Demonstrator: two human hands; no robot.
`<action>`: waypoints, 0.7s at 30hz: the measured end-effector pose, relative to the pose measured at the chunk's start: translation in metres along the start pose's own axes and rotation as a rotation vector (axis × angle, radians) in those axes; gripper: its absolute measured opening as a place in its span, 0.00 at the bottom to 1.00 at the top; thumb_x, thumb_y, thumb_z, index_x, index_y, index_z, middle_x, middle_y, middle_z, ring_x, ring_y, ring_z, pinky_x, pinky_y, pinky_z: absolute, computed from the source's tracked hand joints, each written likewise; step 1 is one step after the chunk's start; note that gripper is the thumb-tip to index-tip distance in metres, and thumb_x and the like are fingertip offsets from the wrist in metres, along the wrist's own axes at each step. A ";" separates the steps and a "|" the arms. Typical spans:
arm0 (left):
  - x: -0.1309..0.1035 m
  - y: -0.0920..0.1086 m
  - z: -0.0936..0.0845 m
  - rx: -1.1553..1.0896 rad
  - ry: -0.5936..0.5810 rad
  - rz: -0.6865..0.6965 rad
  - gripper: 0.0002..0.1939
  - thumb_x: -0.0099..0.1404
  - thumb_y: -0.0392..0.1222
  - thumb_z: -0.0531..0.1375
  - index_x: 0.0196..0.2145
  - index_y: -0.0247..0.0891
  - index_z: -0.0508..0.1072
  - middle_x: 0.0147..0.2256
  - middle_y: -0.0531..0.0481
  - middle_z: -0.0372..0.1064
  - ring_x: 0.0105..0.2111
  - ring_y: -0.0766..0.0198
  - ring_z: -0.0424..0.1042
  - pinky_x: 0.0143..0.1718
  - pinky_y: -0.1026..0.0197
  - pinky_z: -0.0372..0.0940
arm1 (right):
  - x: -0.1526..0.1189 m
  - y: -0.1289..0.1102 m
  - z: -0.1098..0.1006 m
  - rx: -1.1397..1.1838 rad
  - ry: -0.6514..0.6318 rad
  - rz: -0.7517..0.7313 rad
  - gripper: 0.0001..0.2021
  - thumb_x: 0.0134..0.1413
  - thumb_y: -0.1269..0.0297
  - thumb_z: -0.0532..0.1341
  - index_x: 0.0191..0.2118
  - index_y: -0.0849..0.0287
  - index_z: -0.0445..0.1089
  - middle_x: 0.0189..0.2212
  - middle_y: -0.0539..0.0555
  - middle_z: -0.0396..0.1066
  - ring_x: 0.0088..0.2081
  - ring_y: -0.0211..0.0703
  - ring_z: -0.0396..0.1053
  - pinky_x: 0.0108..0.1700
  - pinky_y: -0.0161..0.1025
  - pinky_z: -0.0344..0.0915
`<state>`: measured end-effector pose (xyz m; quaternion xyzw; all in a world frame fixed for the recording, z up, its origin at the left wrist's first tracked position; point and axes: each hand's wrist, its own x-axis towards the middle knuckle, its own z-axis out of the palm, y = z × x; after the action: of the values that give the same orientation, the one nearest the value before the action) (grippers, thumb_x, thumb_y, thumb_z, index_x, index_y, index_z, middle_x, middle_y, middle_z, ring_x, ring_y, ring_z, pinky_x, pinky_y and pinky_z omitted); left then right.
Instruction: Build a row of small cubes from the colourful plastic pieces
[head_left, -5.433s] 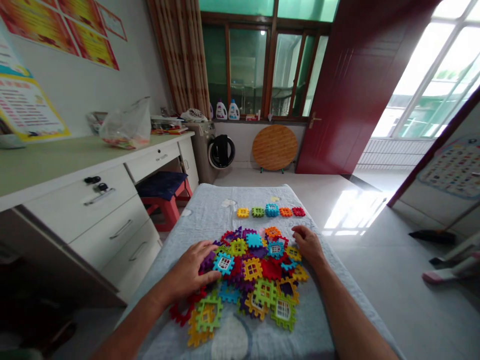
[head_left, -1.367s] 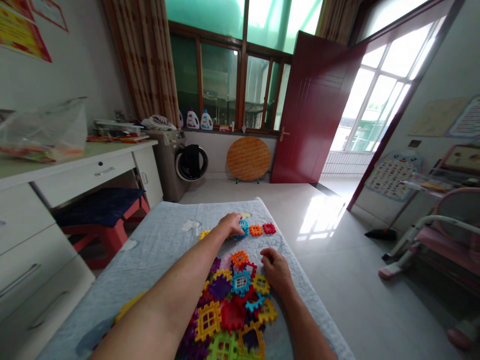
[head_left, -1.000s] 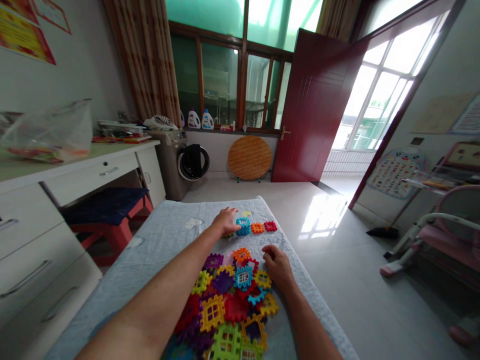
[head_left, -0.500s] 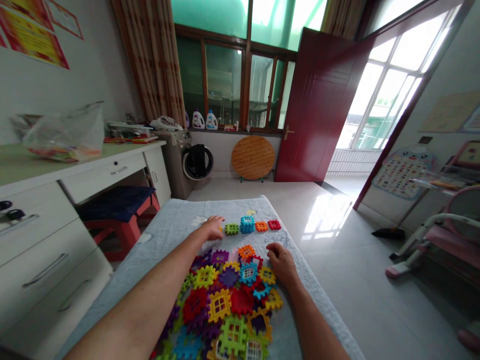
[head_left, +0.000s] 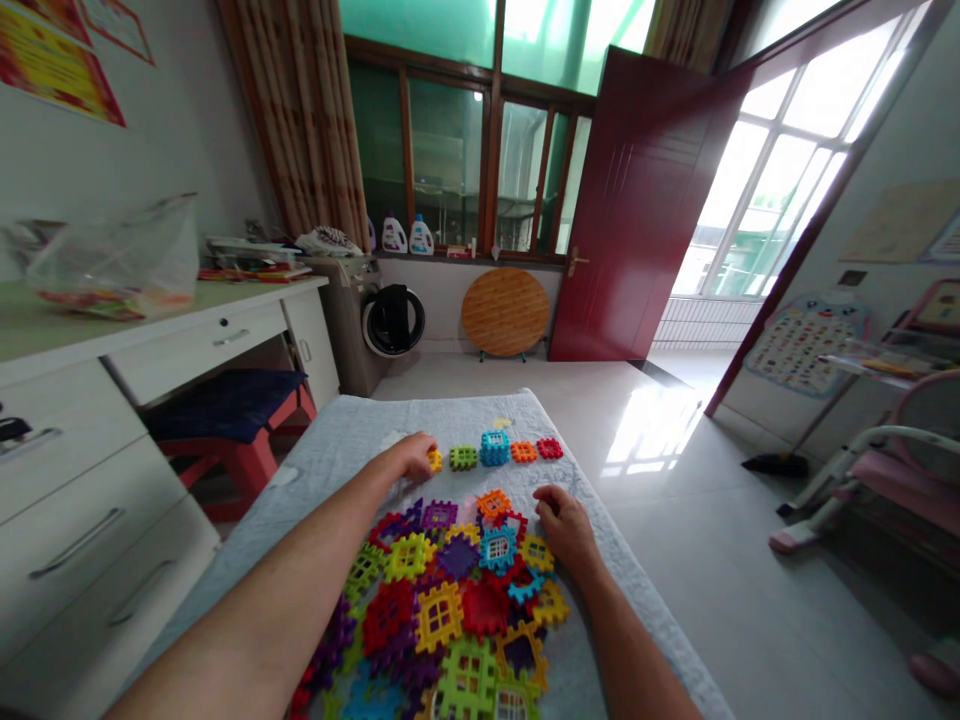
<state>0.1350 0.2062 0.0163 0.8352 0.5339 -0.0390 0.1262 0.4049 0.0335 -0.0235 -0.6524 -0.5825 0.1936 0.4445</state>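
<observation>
My left hand (head_left: 417, 457) is at the left end of a row of plastic pieces, its fingers closed on a small yellow piece (head_left: 435, 460). To its right in the row lie a green piece (head_left: 463, 458), a blue stack (head_left: 495, 448), an orange piece (head_left: 523, 452) and a red piece (head_left: 550, 448). My right hand (head_left: 561, 515) rests beside the right edge of the pile, fingers curled; whether anything is in them is hidden. Between my forearms spreads the pile of notched window-like pieces, with a yellow square (head_left: 439, 617) and a purple one (head_left: 439, 514).
A pale blue cloth (head_left: 375, 425) covers the table. White drawers (head_left: 75, 530) and a stool with a dark seat (head_left: 229, 405) stand at the left. Further off are a washing machine (head_left: 352, 330), a round wooden board (head_left: 506, 312) and an open red door (head_left: 637, 210).
My left hand has shifted slightly left, and the yellow piece at its fingertips shows more. My right hand has stayed nearly still.
</observation>
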 end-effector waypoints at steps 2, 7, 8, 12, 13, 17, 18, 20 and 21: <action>-0.001 0.000 -0.001 0.002 -0.003 0.002 0.17 0.39 0.36 0.60 0.31 0.36 0.74 0.33 0.52 0.71 0.33 0.60 0.71 0.31 0.66 0.62 | 0.000 -0.002 0.000 -0.002 0.002 -0.008 0.11 0.44 0.65 0.52 0.32 0.58 0.70 0.23 0.49 0.69 0.26 0.39 0.63 0.31 0.35 0.58; -0.001 0.000 -0.002 0.001 0.010 0.007 0.19 0.39 0.38 0.61 0.33 0.36 0.73 0.35 0.51 0.71 0.35 0.59 0.70 0.32 0.66 0.62 | -0.001 -0.003 0.000 0.002 0.005 -0.001 0.11 0.44 0.65 0.53 0.31 0.59 0.70 0.22 0.49 0.68 0.25 0.39 0.63 0.31 0.35 0.58; -0.001 0.000 -0.002 0.000 0.015 0.008 0.20 0.39 0.38 0.62 0.34 0.36 0.73 0.36 0.50 0.71 0.36 0.59 0.70 0.33 0.66 0.62 | -0.001 -0.003 0.000 0.005 0.004 0.002 0.11 0.44 0.65 0.53 0.31 0.59 0.70 0.22 0.49 0.68 0.25 0.39 0.63 0.30 0.35 0.58; -0.001 0.000 -0.003 -0.010 0.014 0.012 0.22 0.40 0.38 0.63 0.37 0.37 0.73 0.39 0.50 0.70 0.38 0.59 0.70 0.35 0.66 0.63 | -0.001 -0.002 -0.001 0.008 0.011 0.003 0.11 0.44 0.66 0.53 0.32 0.58 0.71 0.22 0.49 0.69 0.25 0.39 0.63 0.31 0.35 0.58; -0.001 0.000 -0.004 -0.012 0.009 0.013 0.22 0.39 0.38 0.63 0.37 0.37 0.73 0.39 0.50 0.70 0.38 0.59 0.70 0.36 0.65 0.63 | -0.001 -0.002 0.000 0.007 0.011 0.001 0.11 0.44 0.65 0.53 0.32 0.58 0.71 0.23 0.49 0.69 0.26 0.39 0.63 0.31 0.35 0.58; -0.004 0.002 -0.005 -0.005 0.004 -0.003 0.27 0.38 0.37 0.64 0.41 0.37 0.72 0.42 0.47 0.69 0.41 0.56 0.69 0.40 0.62 0.64 | -0.001 -0.001 0.000 0.017 0.014 0.000 0.11 0.44 0.65 0.53 0.32 0.58 0.71 0.24 0.50 0.70 0.27 0.40 0.64 0.32 0.35 0.58; -0.004 0.003 -0.006 0.004 0.011 -0.015 0.30 0.37 0.37 0.65 0.43 0.37 0.71 0.44 0.46 0.68 0.43 0.53 0.69 0.41 0.60 0.64 | -0.001 0.000 0.000 0.019 0.012 0.000 0.11 0.45 0.65 0.53 0.32 0.58 0.71 0.24 0.50 0.70 0.27 0.40 0.64 0.32 0.35 0.58; -0.004 0.008 -0.007 0.025 0.039 -0.037 0.39 0.35 0.40 0.67 0.50 0.38 0.67 0.49 0.41 0.64 0.48 0.47 0.65 0.45 0.55 0.63 | -0.001 0.000 0.001 0.018 0.008 0.002 0.11 0.45 0.65 0.52 0.32 0.58 0.71 0.23 0.50 0.69 0.27 0.40 0.64 0.32 0.35 0.58; -0.003 0.011 -0.007 0.034 0.055 -0.038 0.43 0.35 0.43 0.68 0.53 0.38 0.64 0.52 0.40 0.62 0.51 0.44 0.62 0.47 0.52 0.62 | -0.001 0.000 0.001 0.015 0.007 0.003 0.11 0.45 0.66 0.52 0.32 0.59 0.71 0.22 0.49 0.68 0.26 0.40 0.63 0.32 0.35 0.58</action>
<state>0.1430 0.2013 0.0254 0.8276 0.5524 -0.0276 0.0963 0.4041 0.0332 -0.0239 -0.6507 -0.5784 0.1964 0.4511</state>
